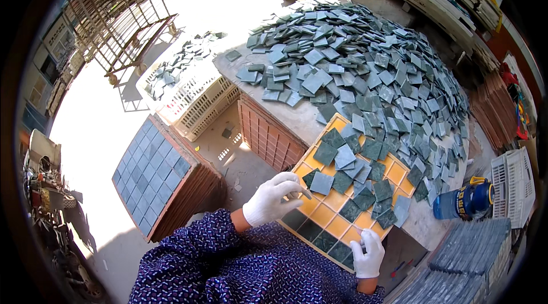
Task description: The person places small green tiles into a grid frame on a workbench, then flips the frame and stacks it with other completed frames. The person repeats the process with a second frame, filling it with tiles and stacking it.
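Observation:
A yellow gridded tray (319,213) lies tilted in front of me, its near row of squares filled with dark green stone tiles (310,230). Loose green and grey tiles (345,157) are heaped over its far and middle part. My left hand (271,200), in a white glove, hovers at the tray's left edge with bent fingers apart and nothing seen between them. At the near right edge is my right hand (369,254), also gloved; its thumb and forefinger are apart over the tray, and the other fingers are partly hidden.
Beyond the tray, a large pile of square tiles (354,59) covers a table (228,67). To the left stand a stack of trays topped with grey tiles (151,161) and a cream crate (197,107). A blue bottle (463,201) and stacked slabs (474,247) are at right.

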The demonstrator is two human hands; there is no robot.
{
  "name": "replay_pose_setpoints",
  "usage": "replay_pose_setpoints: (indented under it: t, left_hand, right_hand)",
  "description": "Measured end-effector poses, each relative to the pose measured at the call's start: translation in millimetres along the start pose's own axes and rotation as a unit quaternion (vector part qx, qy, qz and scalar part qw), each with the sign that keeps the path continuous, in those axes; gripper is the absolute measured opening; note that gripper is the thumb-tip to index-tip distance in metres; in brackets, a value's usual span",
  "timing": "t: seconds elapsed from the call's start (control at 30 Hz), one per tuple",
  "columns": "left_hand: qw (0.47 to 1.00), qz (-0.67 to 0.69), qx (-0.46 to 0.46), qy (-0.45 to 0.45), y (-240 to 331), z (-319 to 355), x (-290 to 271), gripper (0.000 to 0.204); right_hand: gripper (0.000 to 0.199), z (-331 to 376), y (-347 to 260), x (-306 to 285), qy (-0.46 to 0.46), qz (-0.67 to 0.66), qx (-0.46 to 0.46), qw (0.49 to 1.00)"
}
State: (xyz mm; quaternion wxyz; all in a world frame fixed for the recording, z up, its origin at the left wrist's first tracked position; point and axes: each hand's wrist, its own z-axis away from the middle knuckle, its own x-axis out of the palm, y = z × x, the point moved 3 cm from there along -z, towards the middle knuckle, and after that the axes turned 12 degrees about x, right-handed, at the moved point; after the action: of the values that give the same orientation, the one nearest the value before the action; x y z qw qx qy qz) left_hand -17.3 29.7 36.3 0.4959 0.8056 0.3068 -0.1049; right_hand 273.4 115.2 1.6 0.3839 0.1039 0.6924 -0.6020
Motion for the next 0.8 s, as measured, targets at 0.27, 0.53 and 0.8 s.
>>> replay_pose_setpoints:
  t: [0.27, 0.53, 0.8]
  left_hand:
    - [0.845, -0.495, -0.061, 0.193, -120.5, -31.9, -315.1, 0.059]
    - [0.974, -0.194, 0.079, -0.082, -52.8, -50.3, -63.5, 0.046]
    - [0.955, -0.211, 0.058, -0.199, -39.0, -32.7, 48.6, 0.056]
  right_hand:
    - [0.027, -8.3, 6.3, -22.8, 0.028, 0.036, 0.029, 0.999]
    - [0.054, -41.3, 15.6, -37.5, 0.114, 0.232, 0.102, 0.961]
    - [0.058, -54.8, 34.8, -37.7, 0.097, 0.245, -0.011, 0.965]
